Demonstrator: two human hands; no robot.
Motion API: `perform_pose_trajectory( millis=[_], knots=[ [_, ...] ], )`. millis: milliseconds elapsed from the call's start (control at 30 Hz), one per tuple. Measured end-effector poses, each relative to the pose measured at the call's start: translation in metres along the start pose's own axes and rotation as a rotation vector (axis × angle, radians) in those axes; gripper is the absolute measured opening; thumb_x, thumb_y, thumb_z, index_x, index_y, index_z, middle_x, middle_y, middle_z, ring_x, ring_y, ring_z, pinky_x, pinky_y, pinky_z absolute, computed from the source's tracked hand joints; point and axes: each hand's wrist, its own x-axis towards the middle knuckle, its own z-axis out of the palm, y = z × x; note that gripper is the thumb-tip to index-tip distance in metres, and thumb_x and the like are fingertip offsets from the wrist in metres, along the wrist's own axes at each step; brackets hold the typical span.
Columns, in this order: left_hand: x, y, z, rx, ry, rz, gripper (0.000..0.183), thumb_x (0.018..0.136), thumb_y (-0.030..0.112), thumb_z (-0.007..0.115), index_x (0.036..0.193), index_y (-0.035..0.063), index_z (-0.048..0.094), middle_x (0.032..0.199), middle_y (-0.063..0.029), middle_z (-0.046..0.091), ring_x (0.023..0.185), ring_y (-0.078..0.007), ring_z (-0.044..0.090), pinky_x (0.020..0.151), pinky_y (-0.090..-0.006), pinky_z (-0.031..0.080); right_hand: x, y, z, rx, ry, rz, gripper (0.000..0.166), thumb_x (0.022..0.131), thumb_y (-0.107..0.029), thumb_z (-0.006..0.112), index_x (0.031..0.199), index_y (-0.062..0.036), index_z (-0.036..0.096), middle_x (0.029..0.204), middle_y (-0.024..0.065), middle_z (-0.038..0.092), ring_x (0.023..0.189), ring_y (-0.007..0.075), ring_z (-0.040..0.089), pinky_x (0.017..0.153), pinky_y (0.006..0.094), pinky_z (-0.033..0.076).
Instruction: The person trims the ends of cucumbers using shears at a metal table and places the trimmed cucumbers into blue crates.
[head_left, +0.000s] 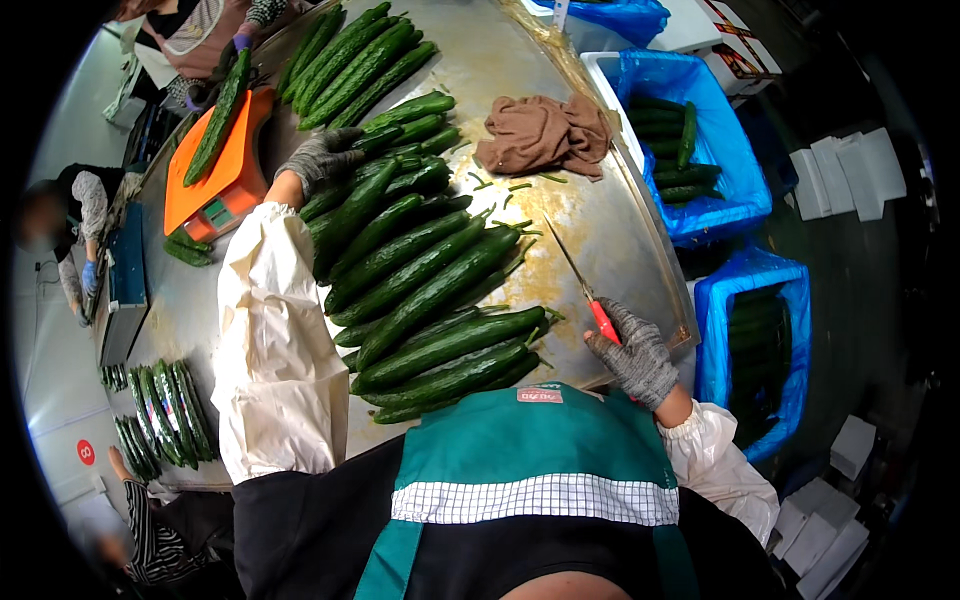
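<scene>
My left hand (319, 161), in a grey knit glove with bare fingertips hidden from view, lies at the far left of a cucumber pile. Its fingers curl over one cucumber (380, 139), whose end sticks out to the right. My right hand (636, 352), gloved the same way, holds red-handled scissors (604, 322) near the table's right edge. The narrow blades point up and left, away from me, and look closed. Between my arms, dark green cucumbers (442, 289) lie side by side in overlapping layers, many with stems facing right.
A brown cloth (544, 135) and cut stems (517, 187) lie on the metal table (630, 247). Blue-lined boxes (739, 165) (712, 337) of cucumbers stand right. Across the table, a co-worker's gloved hand (242, 39) holds a cucumber (219, 127) over an orange scale (255, 124).
</scene>
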Motion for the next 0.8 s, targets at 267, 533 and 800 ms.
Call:
perform_pose_trajectory(
  millis=[267,533,800],
  knots=[
    [-0.033,0.002,0.020,0.228,0.402,0.197,0.049,0.083,0.032,0.059,0.122,0.0047,0.049,0.116,-0.0181,0.055,0.106,-0.0302,0.053,0.088,-0.0328,0.041,-0.001,0.014,-0.002,0.375,-0.327,0.316,0.050,0.080,-0.030,0.062,0.118,0.0000,0.050,0.080,0.0139,0.061,0.063,0.0180,0.060,0.057,0.0316,0.049],
    [-0.131,0.105,0.114,0.538,0.587,0.644,0.037,0.066,0.020,0.070,0.099,0.0080,0.059,0.112,-0.0119,0.053,0.112,-0.0337,0.045,0.095,-0.0475,0.034,0.017,0.021,0.003,0.839,-0.446,0.460,0.039,0.082,-0.022,0.059,0.116,-0.0053,0.051,0.064,0.0038,0.053,0.047,0.0118,0.053,0.043,0.0237,0.044],
    [-0.135,0.093,0.181,0.739,0.388,0.413,0.050,0.068,0.032,0.067,0.112,0.0128,0.054,0.137,-0.0149,0.033,0.129,-0.0390,0.022,0.099,-0.0629,0.012,0.036,0.025,0.004,0.781,-0.490,0.421,0.039,0.084,-0.026,0.059,0.115,-0.0042,0.051,0.063,0.0046,0.051,0.043,0.0121,0.051,0.041,0.0249,0.043]
  ],
)
